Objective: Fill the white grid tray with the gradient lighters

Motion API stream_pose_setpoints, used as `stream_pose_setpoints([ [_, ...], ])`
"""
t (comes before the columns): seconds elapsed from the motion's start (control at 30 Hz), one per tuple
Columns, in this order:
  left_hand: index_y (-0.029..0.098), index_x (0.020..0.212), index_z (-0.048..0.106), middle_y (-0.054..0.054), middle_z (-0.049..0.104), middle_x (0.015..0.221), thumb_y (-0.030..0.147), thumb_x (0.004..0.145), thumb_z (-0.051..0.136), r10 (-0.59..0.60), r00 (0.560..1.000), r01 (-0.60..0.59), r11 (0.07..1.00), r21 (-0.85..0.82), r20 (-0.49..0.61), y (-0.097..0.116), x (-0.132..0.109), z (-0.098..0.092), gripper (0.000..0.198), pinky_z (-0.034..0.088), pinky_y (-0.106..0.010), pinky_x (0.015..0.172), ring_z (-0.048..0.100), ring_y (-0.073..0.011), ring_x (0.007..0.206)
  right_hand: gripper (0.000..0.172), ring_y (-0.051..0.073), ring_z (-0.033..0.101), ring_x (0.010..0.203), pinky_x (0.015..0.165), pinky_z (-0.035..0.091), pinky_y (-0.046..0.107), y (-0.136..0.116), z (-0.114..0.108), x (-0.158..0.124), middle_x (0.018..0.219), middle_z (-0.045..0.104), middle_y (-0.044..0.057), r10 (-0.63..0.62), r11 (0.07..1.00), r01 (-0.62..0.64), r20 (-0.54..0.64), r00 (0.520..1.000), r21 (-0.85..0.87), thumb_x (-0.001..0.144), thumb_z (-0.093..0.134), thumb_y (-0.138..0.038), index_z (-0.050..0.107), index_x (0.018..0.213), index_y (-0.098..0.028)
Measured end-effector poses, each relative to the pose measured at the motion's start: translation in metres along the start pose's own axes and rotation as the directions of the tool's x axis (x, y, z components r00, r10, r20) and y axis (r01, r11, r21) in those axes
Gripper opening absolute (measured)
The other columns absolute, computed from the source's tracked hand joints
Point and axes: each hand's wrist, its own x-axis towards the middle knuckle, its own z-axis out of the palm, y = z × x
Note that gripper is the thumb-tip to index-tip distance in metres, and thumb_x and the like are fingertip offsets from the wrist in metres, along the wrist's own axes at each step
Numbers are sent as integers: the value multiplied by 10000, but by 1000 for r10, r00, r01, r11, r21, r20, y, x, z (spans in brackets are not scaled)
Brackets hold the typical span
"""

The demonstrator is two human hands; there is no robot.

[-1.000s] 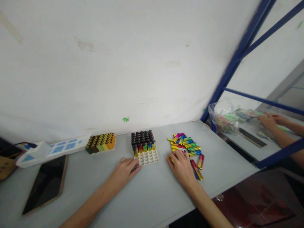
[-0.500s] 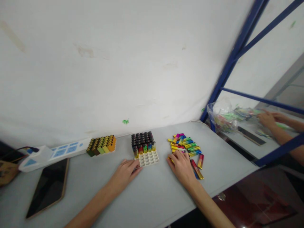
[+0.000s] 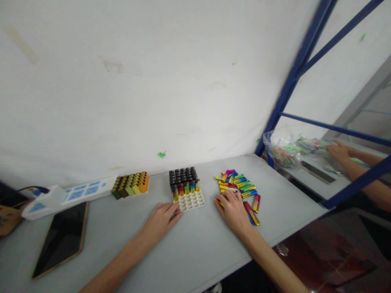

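Note:
My left hand (image 3: 162, 217) is at the near left corner of a white tray (image 3: 192, 202), thumb and fingers closed on its edge. Rows of black-topped lighters (image 3: 183, 177) stand upright in the tray's far part. The front row shows shiny bodies in yellow, red, green and blue, and the near holes hold nothing. On the right, my right hand (image 3: 233, 209) rests on a pile of loose shiny lighters (image 3: 246, 185) with fingers curled. A gold-yellow end (image 3: 219, 202) shows under its fingertips; the rest of that lighter is hidden by the hand.
A second tray of green-to-orange lighters (image 3: 130, 185) stands at the left, beside a white power strip (image 3: 88, 190). A dark tablet (image 3: 62, 238) lies nearer. Beyond a blue frame (image 3: 284, 95), another person's hands (image 3: 340, 152) are at a plastic bag (image 3: 282, 148).
The whole view has shifted slightly. Both my hands stay in almost the same place, the left at the tray's corner and the right on the loose pile.

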Motion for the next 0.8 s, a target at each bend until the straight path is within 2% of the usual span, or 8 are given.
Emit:
stream_pose_setpoints([
  [0.37,199,915,595,-38,704,874,360,1040,442,11,1000,-11,999,33,6,6,-1,-6,255,465,-336,799,642,-202,797,149,221,585,965,873,338,363,1,0,-1,944,655,66,-17,1000,17,11,1000,-4,997,577,-272,704,966,-199],
  [0.5,200,908,586,-33,701,876,323,1026,495,11,1000,-12,999,40,24,9,0,-8,193,455,-331,802,642,-205,803,145,238,581,1011,889,360,378,0,-1,-2,1019,672,78,-17,1000,17,6,1000,-8,1000,572,-269,687,1048,-194],
  [0.63,193,916,581,-35,699,888,304,1035,483,10,999,-14,998,69,53,11,1,-10,190,451,-335,806,637,-200,804,167,239,585,1036,896,415,376,2,0,-3,1094,665,92,-51,997,52,-20,998,61,991,581,-263,665,1118,-194],
  [0.8,202,919,585,-30,701,880,327,1048,454,25,1000,-25,999,42,13,10,-1,-7,222,445,-341,812,633,-195,804,240,246,600,1051,892,477,382,7,5,-5,1109,655,106,-56,991,66,-78,995,120,986,576,-255,640,1210,-198],
])
